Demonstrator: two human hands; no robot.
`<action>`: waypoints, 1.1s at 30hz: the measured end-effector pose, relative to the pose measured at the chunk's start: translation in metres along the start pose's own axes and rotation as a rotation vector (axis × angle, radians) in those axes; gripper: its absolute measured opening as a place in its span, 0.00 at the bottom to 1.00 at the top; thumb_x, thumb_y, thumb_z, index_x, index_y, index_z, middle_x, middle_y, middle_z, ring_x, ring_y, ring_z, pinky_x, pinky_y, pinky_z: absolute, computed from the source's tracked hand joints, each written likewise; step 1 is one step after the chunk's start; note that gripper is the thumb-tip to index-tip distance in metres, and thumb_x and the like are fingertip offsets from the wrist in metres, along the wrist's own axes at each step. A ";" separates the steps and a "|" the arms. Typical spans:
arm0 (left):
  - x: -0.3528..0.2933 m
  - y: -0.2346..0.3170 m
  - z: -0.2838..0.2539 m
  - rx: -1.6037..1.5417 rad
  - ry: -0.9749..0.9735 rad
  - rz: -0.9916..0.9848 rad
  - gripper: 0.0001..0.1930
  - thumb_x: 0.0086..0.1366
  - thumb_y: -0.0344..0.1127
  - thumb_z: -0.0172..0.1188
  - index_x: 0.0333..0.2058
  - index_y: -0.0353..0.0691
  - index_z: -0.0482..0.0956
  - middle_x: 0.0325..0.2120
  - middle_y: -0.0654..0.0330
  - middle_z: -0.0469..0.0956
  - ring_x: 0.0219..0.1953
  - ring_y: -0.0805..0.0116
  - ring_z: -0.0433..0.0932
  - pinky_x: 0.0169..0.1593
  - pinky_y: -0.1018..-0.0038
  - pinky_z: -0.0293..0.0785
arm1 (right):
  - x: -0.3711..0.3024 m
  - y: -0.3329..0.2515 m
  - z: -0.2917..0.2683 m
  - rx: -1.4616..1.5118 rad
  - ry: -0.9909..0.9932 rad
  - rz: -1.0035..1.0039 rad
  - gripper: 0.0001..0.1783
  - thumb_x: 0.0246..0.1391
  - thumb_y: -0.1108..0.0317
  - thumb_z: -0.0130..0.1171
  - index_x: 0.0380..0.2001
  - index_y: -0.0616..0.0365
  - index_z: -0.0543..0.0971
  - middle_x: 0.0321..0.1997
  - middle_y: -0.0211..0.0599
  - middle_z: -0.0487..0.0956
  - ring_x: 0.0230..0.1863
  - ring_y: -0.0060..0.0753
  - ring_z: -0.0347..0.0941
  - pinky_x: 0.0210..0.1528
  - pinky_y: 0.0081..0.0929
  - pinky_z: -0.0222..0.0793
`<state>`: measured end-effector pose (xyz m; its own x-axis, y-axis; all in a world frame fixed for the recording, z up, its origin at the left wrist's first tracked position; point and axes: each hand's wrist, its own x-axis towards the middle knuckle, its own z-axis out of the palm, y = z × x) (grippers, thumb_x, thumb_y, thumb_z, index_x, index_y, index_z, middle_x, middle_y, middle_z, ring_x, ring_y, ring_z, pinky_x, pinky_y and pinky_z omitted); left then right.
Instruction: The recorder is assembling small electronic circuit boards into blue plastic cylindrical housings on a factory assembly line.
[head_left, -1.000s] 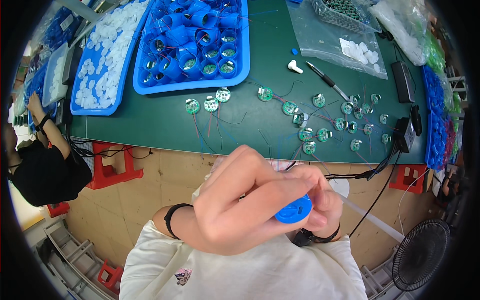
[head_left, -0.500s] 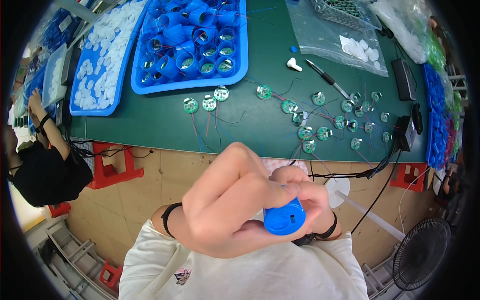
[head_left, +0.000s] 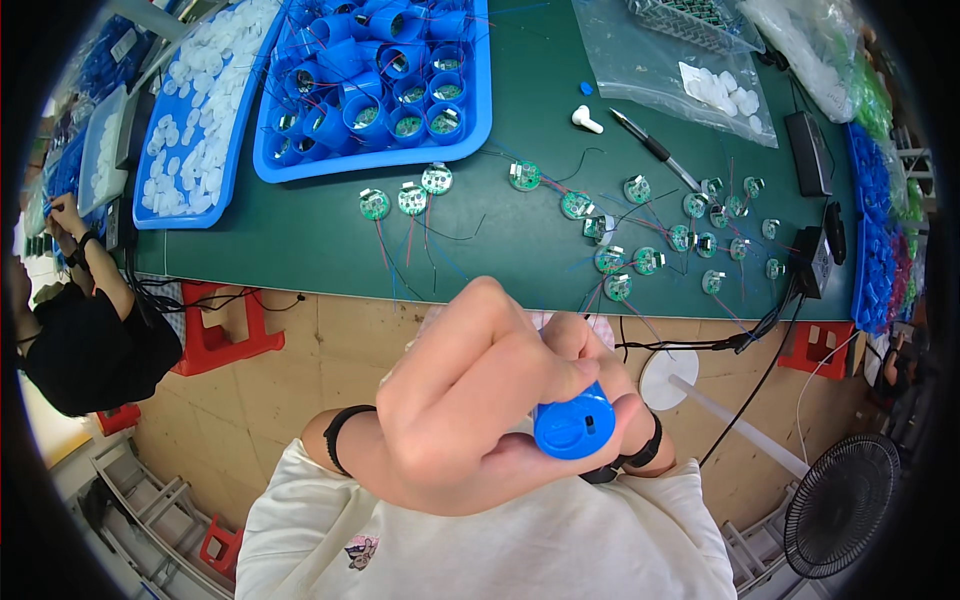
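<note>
Blue plastic cup (head_left: 572, 430) on your side of the worktop (head_left: 270, 250) sits clamped in your left hand (head_left: 465, 385), slotted end turned up, probably so you can see it, while your right hand (head_left: 612, 372) crowds against it, grip too hidden to tell.

1. Floor (head_left: 240, 425): tan tiles, thin joint lines.
2. Table (head_left: 300, 240): green top, pale front edge; spans the upper view.
3. Stools (head_left: 230, 353): red; units at left and right, beyond the front edge.
4. Fan (head_left: 840, 505): black, round guard, lower right.
5. Pole (head_left: 740, 425): white, round base (head_left: 660, 383) on floor.
</note>
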<state>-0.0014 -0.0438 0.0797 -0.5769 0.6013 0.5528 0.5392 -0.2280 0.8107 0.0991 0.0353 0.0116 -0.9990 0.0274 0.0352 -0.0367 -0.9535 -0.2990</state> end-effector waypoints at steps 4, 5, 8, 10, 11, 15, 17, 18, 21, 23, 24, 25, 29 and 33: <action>0.000 -0.001 -0.002 0.014 -0.025 -0.007 0.21 0.24 0.28 0.75 0.22 0.38 0.74 0.17 0.64 0.63 0.17 0.77 0.60 0.19 0.83 0.51 | -0.001 0.005 0.013 -0.025 0.155 -0.143 0.10 0.50 0.71 0.53 0.30 0.70 0.76 0.27 0.41 0.76 0.13 0.18 0.66 0.11 0.14 0.55; 0.001 -0.001 -0.004 0.015 -0.024 -0.008 0.21 0.24 0.28 0.75 0.22 0.38 0.74 0.17 0.64 0.63 0.17 0.77 0.60 0.19 0.83 0.51 | -0.002 0.000 0.013 0.042 0.134 -0.091 0.10 0.50 0.71 0.53 0.32 0.70 0.74 0.29 0.41 0.76 0.13 0.18 0.65 0.11 0.13 0.55; 0.003 -0.003 -0.008 0.014 -0.097 0.027 0.21 0.24 0.27 0.74 0.23 0.38 0.75 0.18 0.64 0.64 0.17 0.76 0.61 0.19 0.82 0.53 | -0.007 -0.019 0.013 0.242 0.072 0.061 0.16 0.50 0.71 0.51 0.41 0.70 0.70 0.34 0.42 0.76 0.12 0.18 0.64 0.10 0.12 0.53; 0.003 -0.006 -0.011 0.049 -0.154 0.069 0.20 0.26 0.27 0.73 0.23 0.37 0.76 0.18 0.63 0.63 0.18 0.75 0.62 0.20 0.81 0.54 | -0.010 -0.025 0.022 0.312 0.050 0.111 0.18 0.51 0.71 0.50 0.44 0.70 0.69 0.36 0.42 0.76 0.12 0.17 0.64 0.10 0.12 0.53; 0.004 -0.008 -0.012 0.049 -0.156 0.068 0.20 0.26 0.27 0.73 0.23 0.37 0.76 0.18 0.63 0.63 0.18 0.75 0.62 0.20 0.81 0.54 | -0.013 -0.027 0.033 0.175 0.156 0.086 0.19 0.50 0.72 0.51 0.45 0.70 0.68 0.36 0.41 0.76 0.11 0.15 0.62 0.10 0.11 0.52; 0.003 -0.006 -0.014 0.041 -0.221 0.052 0.19 0.27 0.29 0.73 0.23 0.35 0.76 0.18 0.63 0.63 0.17 0.73 0.63 0.19 0.80 0.54 | -0.017 -0.040 0.053 -0.083 0.328 0.205 0.18 0.51 0.73 0.53 0.46 0.67 0.69 0.35 0.36 0.76 0.08 0.08 0.55 0.08 0.09 0.46; 0.004 -0.004 -0.011 0.061 -0.208 0.034 0.18 0.27 0.29 0.73 0.22 0.35 0.76 0.18 0.63 0.63 0.17 0.73 0.63 0.19 0.79 0.54 | -0.018 -0.039 0.053 -0.081 0.345 0.250 0.18 0.52 0.73 0.53 0.46 0.66 0.69 0.35 0.35 0.77 0.08 0.07 0.55 0.08 0.09 0.46; 0.005 -0.004 -0.009 0.057 -0.176 0.037 0.15 0.29 0.26 0.68 0.19 0.35 0.72 0.16 0.62 0.59 0.16 0.71 0.60 0.18 0.78 0.53 | -0.019 -0.037 0.053 -0.025 0.313 0.234 0.17 0.53 0.73 0.52 0.46 0.65 0.70 0.35 0.34 0.77 0.08 0.07 0.55 0.08 0.09 0.46; 0.006 -0.002 -0.008 0.051 -0.154 0.046 0.13 0.30 0.23 0.64 0.16 0.35 0.68 0.15 0.62 0.56 0.15 0.69 0.57 0.16 0.77 0.52 | -0.024 -0.030 0.050 0.055 0.243 0.190 0.16 0.54 0.73 0.51 0.47 0.64 0.70 0.35 0.33 0.77 0.08 0.06 0.55 0.08 0.09 0.45; 0.004 -0.003 -0.009 0.053 -0.162 0.050 0.13 0.29 0.22 0.63 0.16 0.36 0.67 0.15 0.62 0.55 0.15 0.70 0.57 0.16 0.78 0.52 | -0.025 -0.027 0.051 0.082 0.202 0.163 0.16 0.55 0.73 0.50 0.48 0.65 0.69 0.34 0.33 0.77 0.08 0.06 0.55 0.08 0.09 0.46; 0.001 -0.003 -0.008 0.052 -0.149 0.065 0.15 0.28 0.26 0.68 0.18 0.36 0.71 0.15 0.63 0.59 0.15 0.72 0.59 0.17 0.79 0.52 | -0.025 -0.028 0.055 0.082 0.216 0.163 0.17 0.55 0.73 0.49 0.48 0.65 0.69 0.34 0.33 0.77 0.08 0.06 0.54 0.07 0.09 0.46; -0.001 -0.004 -0.008 0.050 -0.136 0.079 0.18 0.26 0.30 0.73 0.20 0.36 0.75 0.14 0.64 0.63 0.15 0.74 0.61 0.17 0.80 0.51 | -0.025 -0.028 0.058 0.082 0.230 0.163 0.17 0.55 0.73 0.48 0.48 0.65 0.68 0.34 0.33 0.77 0.07 0.06 0.54 0.07 0.09 0.46; 0.000 -0.008 -0.007 0.073 -0.112 0.132 0.18 0.25 0.29 0.73 0.19 0.36 0.75 0.13 0.64 0.63 0.14 0.74 0.61 0.17 0.81 0.51 | -0.024 -0.023 0.056 0.153 0.221 0.123 0.17 0.56 0.73 0.48 0.49 0.66 0.68 0.35 0.33 0.77 0.07 0.06 0.54 0.07 0.09 0.47; 0.002 0.000 -0.010 0.042 -0.140 0.055 0.14 0.28 0.22 0.64 0.17 0.34 0.68 0.14 0.61 0.58 0.14 0.69 0.58 0.16 0.78 0.52 | -0.021 -0.026 0.058 0.121 0.234 0.170 0.17 0.56 0.73 0.47 0.49 0.66 0.67 0.35 0.32 0.77 0.07 0.06 0.54 0.06 0.09 0.46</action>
<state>-0.0091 -0.0504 0.0825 -0.4563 0.6902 0.5616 0.5945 -0.2332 0.7696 0.1227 0.0418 0.0736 -0.9697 -0.0809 -0.2306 0.1210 -0.9787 -0.1657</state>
